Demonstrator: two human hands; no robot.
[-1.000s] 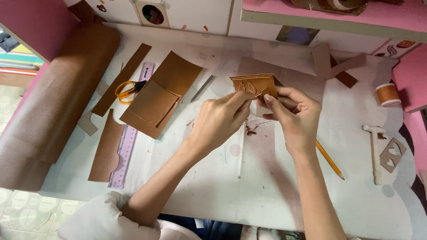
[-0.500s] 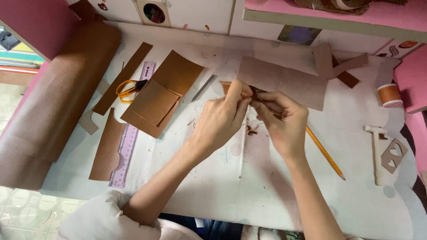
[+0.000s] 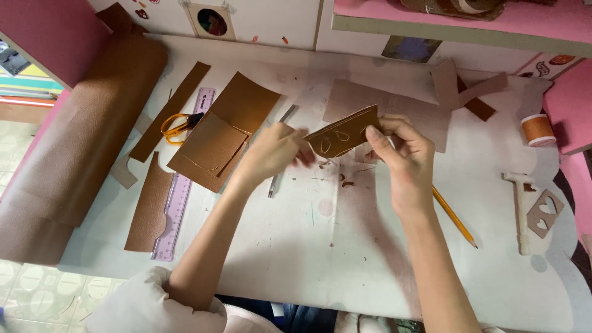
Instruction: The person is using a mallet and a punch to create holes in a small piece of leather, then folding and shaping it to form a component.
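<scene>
My right hand (image 3: 404, 154) pinches the right end of a small brown leather piece (image 3: 342, 132) and holds it tilted above the white table (image 3: 296, 246). The piece has teardrop-shaped outlines cut into it. My left hand (image 3: 274, 151) is just left of the piece, its fingertips close to the lower left edge. That hand is blurred, so I cannot make out whether it touches the piece or holds anything. Small leather scraps (image 3: 342, 180) lie on the table below the piece.
A large leather roll (image 3: 80, 135) fills the left side. Beside it lie leather sheets (image 3: 222, 142), orange scissors (image 3: 176, 123), a purple ruler (image 3: 185, 185) and a thin metal tool (image 3: 280, 148). On the right are a pencil (image 3: 453, 216), a thread spool (image 3: 538, 129), a white mallet (image 3: 521, 209) and a cut-out template (image 3: 544, 213).
The leather piece was gripped by both hands close together. Now my left hand has drawn back to the left and my right hand alone holds the piece, turned to face me.
</scene>
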